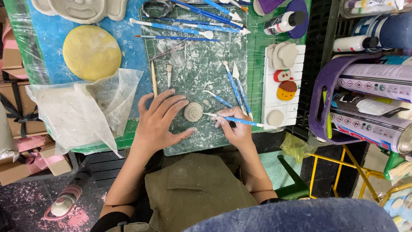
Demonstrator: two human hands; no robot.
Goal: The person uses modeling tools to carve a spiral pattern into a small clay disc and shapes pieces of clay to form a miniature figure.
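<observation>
Seen from above: the left hand lies spread, fingers flat on a green mat, just beside a small spiral clay disc at the mat's middle. The right hand pinches a blue tool, its tip touching the disc.

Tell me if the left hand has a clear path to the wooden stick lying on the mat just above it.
Probably yes. The left hand rests flat on the green cutting mat beside the clay spiral, holding nothing. The wooden stick lies just beyond its fingertips, with only bare mat between.
</observation>
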